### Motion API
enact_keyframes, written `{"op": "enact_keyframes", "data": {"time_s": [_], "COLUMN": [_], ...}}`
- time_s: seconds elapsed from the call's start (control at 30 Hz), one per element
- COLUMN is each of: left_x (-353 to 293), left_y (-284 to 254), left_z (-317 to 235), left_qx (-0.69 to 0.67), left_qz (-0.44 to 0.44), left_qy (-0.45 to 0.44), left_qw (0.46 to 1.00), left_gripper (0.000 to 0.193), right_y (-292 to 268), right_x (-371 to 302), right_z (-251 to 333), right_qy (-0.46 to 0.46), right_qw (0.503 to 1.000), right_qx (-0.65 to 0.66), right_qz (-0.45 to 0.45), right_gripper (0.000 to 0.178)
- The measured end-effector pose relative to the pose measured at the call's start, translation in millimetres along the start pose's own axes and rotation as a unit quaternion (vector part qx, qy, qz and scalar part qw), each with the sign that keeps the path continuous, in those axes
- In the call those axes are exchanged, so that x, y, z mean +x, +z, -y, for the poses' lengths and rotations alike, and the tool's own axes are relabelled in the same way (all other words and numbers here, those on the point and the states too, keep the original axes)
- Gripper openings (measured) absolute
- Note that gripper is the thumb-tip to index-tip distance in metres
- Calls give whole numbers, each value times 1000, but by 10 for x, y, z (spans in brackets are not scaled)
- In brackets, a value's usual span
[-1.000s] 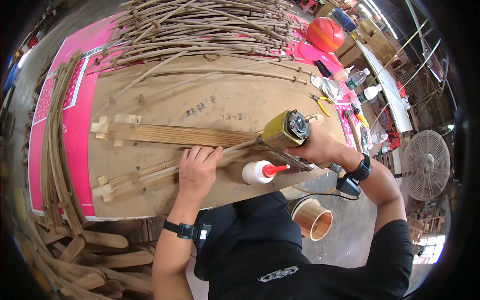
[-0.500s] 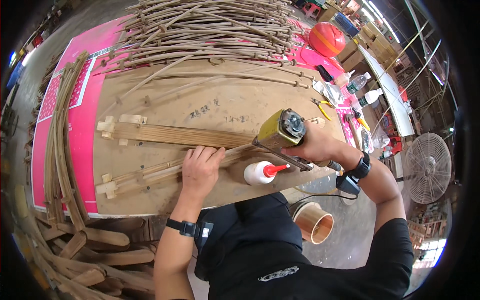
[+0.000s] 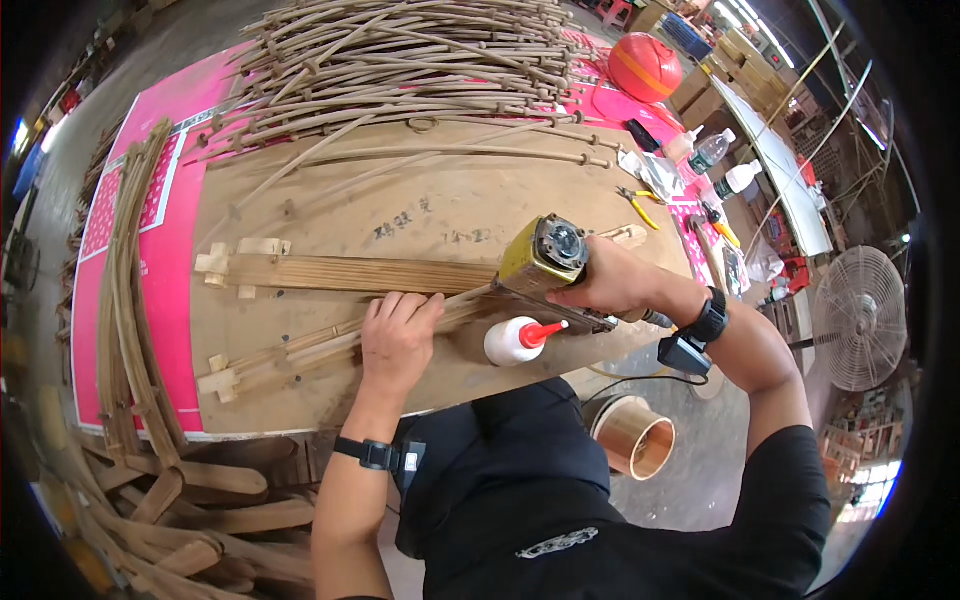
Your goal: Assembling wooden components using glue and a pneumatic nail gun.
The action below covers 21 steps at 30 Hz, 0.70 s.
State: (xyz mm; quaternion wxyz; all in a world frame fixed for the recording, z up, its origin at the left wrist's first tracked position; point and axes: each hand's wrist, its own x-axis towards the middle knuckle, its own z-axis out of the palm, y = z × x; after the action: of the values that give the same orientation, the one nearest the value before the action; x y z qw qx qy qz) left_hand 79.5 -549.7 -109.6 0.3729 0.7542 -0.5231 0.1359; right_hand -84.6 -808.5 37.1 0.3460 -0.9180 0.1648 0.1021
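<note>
My right hand (image 3: 615,279) is closed round the handle of a yellow nail gun (image 3: 530,258). The gun's nose meets the right part of a thin wooden rod (image 3: 455,301) lying aslant on the board. My left hand (image 3: 399,335) presses on that rod with its fingers curled over it; the fingertips are partly hidden. Behind it lies a flat, grooved wooden slat (image 3: 370,273). Small wooden blocks (image 3: 222,378) sit at the rod's left end, and more blocks (image 3: 250,258) at the slat's. A white glue bottle (image 3: 508,343) with a red nozzle stands just below the gun.
A large pile of thin rods (image 3: 410,65) covers the far side. A bundle of strips (image 3: 130,290) lies at the left. Yellow pliers (image 3: 638,208), plastic bottles (image 3: 712,152) and a red ball-shaped thing (image 3: 644,68) are at the right. A fan (image 3: 860,318) stands beyond.
The nail gun and my right hand have shifted slightly left in the picture, partly with a small turn of the view. My left hand stays on the rod.
</note>
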Motion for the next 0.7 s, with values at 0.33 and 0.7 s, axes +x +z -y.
{"op": "enact_keyframes", "data": {"time_s": [0.33, 0.7], "left_x": [-18, 226], "left_y": [-31, -1484], "left_z": [54, -1007], "left_qx": [5, -430], "left_qz": [-21, 68], "left_qy": [20, 300], "left_qw": [1000, 849], "left_gripper": [23, 27], "right_y": [-618, -608], "right_x": [-676, -1127], "right_z": [-547, -2408], "right_qy": [153, 270], "right_qw": [959, 902], "right_qx": [-85, -170], "right_qz": [-224, -291], "right_gripper": [43, 67]}}
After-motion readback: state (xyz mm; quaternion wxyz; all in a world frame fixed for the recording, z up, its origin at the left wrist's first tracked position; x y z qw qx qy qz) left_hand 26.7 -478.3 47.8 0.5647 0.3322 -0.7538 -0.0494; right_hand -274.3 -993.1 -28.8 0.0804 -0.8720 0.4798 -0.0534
